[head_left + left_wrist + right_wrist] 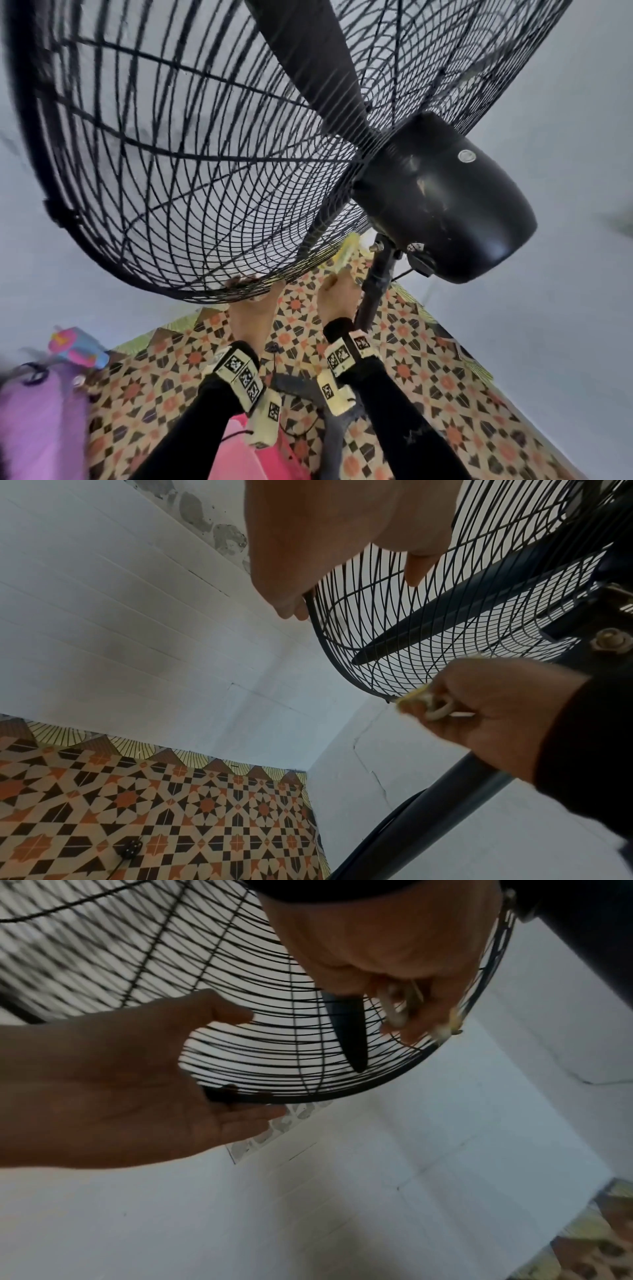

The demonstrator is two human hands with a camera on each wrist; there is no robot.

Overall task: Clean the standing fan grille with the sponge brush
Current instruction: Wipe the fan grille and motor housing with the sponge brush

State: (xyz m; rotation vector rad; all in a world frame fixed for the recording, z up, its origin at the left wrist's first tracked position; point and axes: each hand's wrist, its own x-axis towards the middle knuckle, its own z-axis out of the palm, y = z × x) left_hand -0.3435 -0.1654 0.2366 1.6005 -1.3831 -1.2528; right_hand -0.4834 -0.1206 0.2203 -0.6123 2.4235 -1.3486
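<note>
Black wire grille (191, 164) loomed overhead on stand pole (371, 291). Left hand (143, 1091) cupped lower rim, thumb over wires, fingers under. Right hand (493, 710) curled round yellow sponge brush (416, 697), touching rim near pole. Risks: foam snagging on wires; hard push tilting fan; fingertips slipping through toward blade (346, 1031).

Floor: patterned tiles (428, 383), orange, black, cream stars | wall: white (137, 615), patchy bare plaster (226, 538) | lower left: purple bag (37, 428), blurred | pink object (236, 455) at bottom edge
</note>
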